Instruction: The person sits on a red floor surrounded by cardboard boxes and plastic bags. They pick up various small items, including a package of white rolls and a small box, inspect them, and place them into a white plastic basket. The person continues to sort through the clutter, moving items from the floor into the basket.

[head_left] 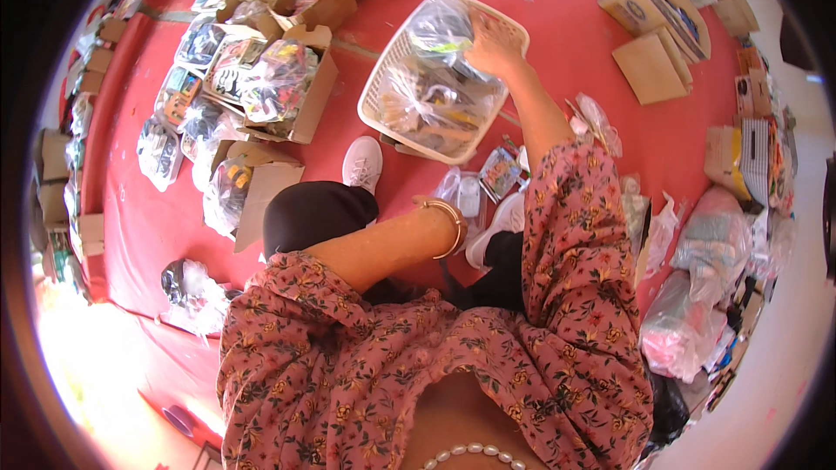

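A cream plastic basket (380,78) stands in front of me on the red floor, holding several clear plastic bags. My right hand (494,48) reaches over its right side and grips a clear bag of dark items (438,28) at the far end, with thumb and forefinger wide apart on it. A green label shows on that bag near my thumb. Nearer me in the basket lies a knotted bag of brownish pieces (444,109). My left hand (463,224) hangs between my knees beyond a gold bangle (457,226); its fingers are mostly hidden.
Open cardboard boxes (315,96) and bagged goods crowd the left. More boxes (651,65) stand at the far right, with large plastic-wrapped bundles (688,313) nearer. Small packets (500,174) lie between the basket and my white shoes (362,163).
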Tool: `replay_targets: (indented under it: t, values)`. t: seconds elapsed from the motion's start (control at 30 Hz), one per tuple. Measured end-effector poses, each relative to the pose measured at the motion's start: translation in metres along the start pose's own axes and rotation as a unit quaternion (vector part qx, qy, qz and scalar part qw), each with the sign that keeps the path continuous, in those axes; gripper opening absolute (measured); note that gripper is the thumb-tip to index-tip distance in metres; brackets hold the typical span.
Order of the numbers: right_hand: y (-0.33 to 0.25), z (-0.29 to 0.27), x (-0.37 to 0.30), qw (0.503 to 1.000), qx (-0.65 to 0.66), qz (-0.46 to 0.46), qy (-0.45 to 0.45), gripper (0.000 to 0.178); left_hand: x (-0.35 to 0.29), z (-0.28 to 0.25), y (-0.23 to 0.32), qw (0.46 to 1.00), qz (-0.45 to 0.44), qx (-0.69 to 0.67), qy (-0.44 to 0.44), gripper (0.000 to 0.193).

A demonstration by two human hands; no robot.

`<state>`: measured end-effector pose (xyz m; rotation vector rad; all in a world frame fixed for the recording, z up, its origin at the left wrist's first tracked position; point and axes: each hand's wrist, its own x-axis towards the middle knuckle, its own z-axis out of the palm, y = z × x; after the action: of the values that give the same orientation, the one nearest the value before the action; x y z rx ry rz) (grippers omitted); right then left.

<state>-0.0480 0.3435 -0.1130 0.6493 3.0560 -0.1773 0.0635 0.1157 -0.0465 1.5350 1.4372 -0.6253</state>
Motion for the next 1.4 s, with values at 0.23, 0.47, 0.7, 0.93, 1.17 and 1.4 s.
replay_targets:
  t: [0.23,0.47,0.7,0.93,1.17,1.4]
  values:
    - [0.034,-0.098,-0.046,0.897,0.435,-0.061,0.055,0.050,-0.004,0.008,-0.017,0.998,0.019,-0.027,0.046,0.029]
    - [0.151,-0.092,-0.270,0.792,0.562,0.238,0.014,0.030,-0.022,-0.004,-0.015,0.982,-0.029,0.027,0.184,0.024]
    - [0.119,0.142,-0.607,0.693,0.497,0.520,0.039,0.012,0.008,0.017,-0.029,0.972,0.045,0.055,0.224,0.031]
    - [0.010,0.206,-0.728,0.585,0.511,0.627,-0.064,0.013,0.009,0.032,-0.039,0.980,-0.018,0.060,0.187,0.035]
    - [0.010,0.235,-0.721,0.582,0.492,0.646,-0.026,0.016,-0.028,0.036,-0.036,0.971,0.066,-0.022,0.231,0.039]
    - [-0.011,0.263,-0.724,0.582,0.453,0.675,-0.024,0.019,-0.095,0.040,-0.058,0.958,-0.051,-0.088,0.269,0.038]
